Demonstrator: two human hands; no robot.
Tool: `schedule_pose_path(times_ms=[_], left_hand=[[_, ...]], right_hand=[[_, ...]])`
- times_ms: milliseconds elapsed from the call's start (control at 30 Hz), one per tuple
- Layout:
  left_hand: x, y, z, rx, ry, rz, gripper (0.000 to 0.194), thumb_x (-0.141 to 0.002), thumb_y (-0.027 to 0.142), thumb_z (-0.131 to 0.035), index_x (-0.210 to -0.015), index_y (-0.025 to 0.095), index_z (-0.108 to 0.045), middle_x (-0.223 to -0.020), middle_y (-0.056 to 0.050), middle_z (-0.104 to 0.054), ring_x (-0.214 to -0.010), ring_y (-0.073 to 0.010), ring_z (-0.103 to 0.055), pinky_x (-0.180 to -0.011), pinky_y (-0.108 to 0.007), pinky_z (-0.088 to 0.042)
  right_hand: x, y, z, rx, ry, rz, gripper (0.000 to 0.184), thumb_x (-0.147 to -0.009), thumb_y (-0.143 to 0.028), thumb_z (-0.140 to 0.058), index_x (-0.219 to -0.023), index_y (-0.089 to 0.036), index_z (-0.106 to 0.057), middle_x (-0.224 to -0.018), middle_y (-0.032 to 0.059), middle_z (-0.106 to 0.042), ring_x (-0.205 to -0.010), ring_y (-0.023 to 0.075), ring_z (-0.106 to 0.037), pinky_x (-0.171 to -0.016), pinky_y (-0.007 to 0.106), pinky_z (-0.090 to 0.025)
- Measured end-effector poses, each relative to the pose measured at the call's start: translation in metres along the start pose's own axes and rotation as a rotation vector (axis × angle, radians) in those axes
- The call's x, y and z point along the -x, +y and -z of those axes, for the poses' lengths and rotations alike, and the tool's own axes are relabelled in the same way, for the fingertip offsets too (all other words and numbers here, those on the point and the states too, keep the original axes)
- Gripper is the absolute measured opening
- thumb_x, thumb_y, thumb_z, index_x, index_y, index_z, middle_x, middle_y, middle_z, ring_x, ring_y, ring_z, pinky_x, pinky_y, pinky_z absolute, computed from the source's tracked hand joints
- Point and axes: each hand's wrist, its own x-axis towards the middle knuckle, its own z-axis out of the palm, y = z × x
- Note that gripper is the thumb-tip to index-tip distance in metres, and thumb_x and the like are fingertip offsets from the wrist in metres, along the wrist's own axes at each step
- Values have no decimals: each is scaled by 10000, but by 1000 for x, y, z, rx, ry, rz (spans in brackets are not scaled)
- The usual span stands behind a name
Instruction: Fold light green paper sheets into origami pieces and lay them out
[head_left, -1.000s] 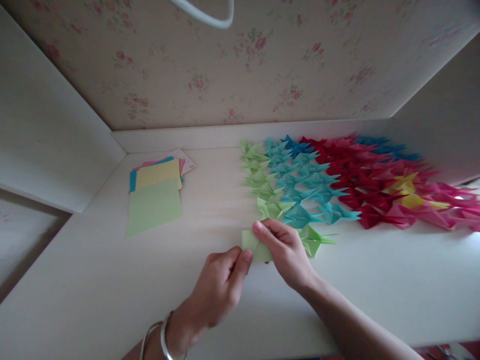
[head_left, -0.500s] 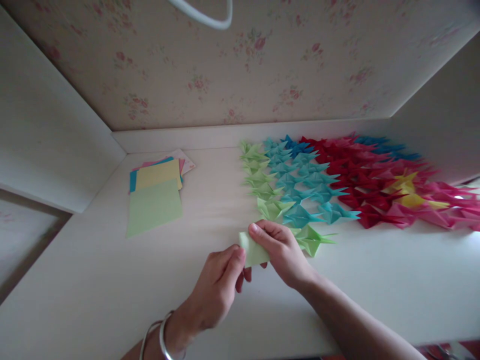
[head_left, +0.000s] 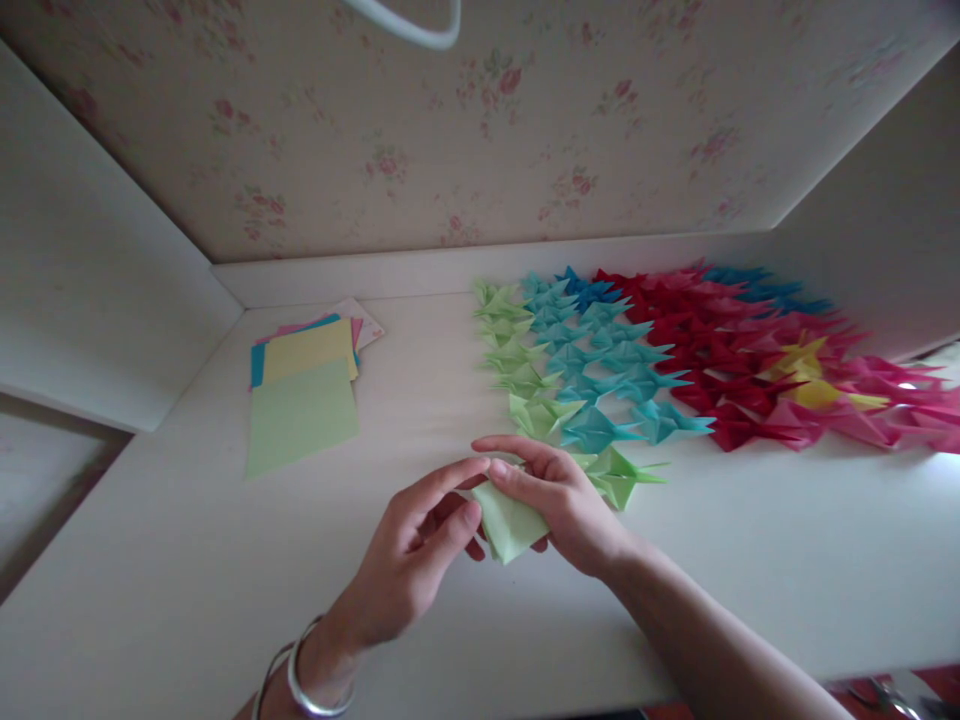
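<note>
Above the white table, a small square of folded light green origami paper [head_left: 511, 522] is tilted between my two hands. My right hand [head_left: 566, 505] pinches it, thumb on top and fingers partly hidden beneath. At its left edge is my left hand [head_left: 412, 550], the thumb at the edge, the index finger stretched to the upper corner and other fingertips showing below. Just past my right hand lies a finished green paper crane [head_left: 616, 476], partly covered by that hand. A silver bangle [head_left: 300, 680] circles my left wrist.
Rows of folded paper cranes in green, turquoise [head_left: 592, 428], red [head_left: 694, 365], pink and yellow fill the table's right side. Loose coloured sheets lie at left, a green sheet [head_left: 302, 415] on top. A white cable [head_left: 412, 30] hangs before the floral wall [head_left: 315, 130].
The folded green paper has turned, with a corner now pointing down. My left hand has loosened, its index finger extending up to the paper's top corner. The view has shifted slightly.
</note>
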Motion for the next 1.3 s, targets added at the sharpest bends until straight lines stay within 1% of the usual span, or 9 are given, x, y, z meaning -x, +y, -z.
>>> schedule_pose_path(times_ms=[133, 267, 467, 600, 733, 900, 1067, 1200, 1300], left_hand=[[-1, 0, 1, -91, 42, -16, 253, -958, 328, -619, -1181, 257, -716, -937, -35, -729, -709, -137, -678, -638, -234, -573], [-2, 0, 0, -120, 55, -6, 215, -937, 337, -645, -1083, 215, -744, -909, -47, -740, -676, -147, -692, -610, -243, -579], [-3, 0, -2, -265, 171, -112, 172, -938, 321, -627, -960, 226, -768, -801, -27, -763, -620, -151, -697, -578, -231, -569], [-1, -1, -1, -417, 350, -227, 150, -931, 268, -626, -967, 243, -769, -811, -11, -772, -611, -142, -700, -585, -219, -564], [0, -5, 2, -492, 459, -292, 155, -937, 237, -616, -1007, 243, -754, -880, -14, -777, -642, -137, -710, -616, -215, -567], [-2, -5, 5, -464, 368, -330, 233, -925, 239, -648, -1144, 255, -725, -919, -23, -773, -681, -136, -704, -623, -205, -571], [-4, -2, 6, -450, 278, -384, 189, -897, 205, -692, -1067, 244, -763, -1051, -60, -761, -919, -173, -716, -753, -211, -578], [-7, -2, 7, -383, 260, -398, 149, -892, 207, -701, -1012, 245, -782, -986, -45, -764, -820, -145, -716, -654, -177, -561], [-7, -2, 8, -376, 265, -419, 139, -879, 183, -714, -967, 253, -796, -949, -24, -779, -819, -137, -720, -697, -178, -560]], right_hand=[[0, -1, -2, 3, 34, 5, 514, -849, -541, -671, -1202, -167, -670, -553, -44, -601, -369, 75, -478, -296, 146, -347], [-1, 2, -2, 77, 103, 25, 579, -892, -607, -577, -1288, -187, -626, -503, -77, -530, -349, 82, -448, -294, 152, -353], [0, 7, 2, 95, 56, 72, 605, -969, -644, -407, -1321, -186, -588, -486, -64, -533, -372, 116, -490, -356, 192, -394], [4, 8, 7, 114, 37, 229, 538, -987, -606, -415, -1307, -213, -595, -629, -15, -624, -513, 141, -589, -493, 247, -489], [8, 14, 9, 367, -33, 441, 404, -947, -479, -601, -1276, -249, -648, -820, 35, -686, -635, 158, -647, -590, 283, -539], [7, 18, 8, 496, 20, 570, 233, -957, -313, -621, -1160, -259, -724, -919, 62, -696, -627, 136, -659, -546, 252, -537], [7, 9, 6, 366, -40, 562, 217, -925, -233, -651, -1115, -261, -753, -919, 50, -711, -608, 116, -655, -545, 232, -543], [7, 3, 7, 290, -82, 525, 192, -885, -198, -685, -1045, -232, -785, -823, 33, -702, -574, 107, -649, -520, 213, -533], [7, 1, 8, 311, -98, 510, 176, -898, -214, -674, -1021, -221, -799, -764, 33, -704, -574, 113, -647, -518, 212, -533]])
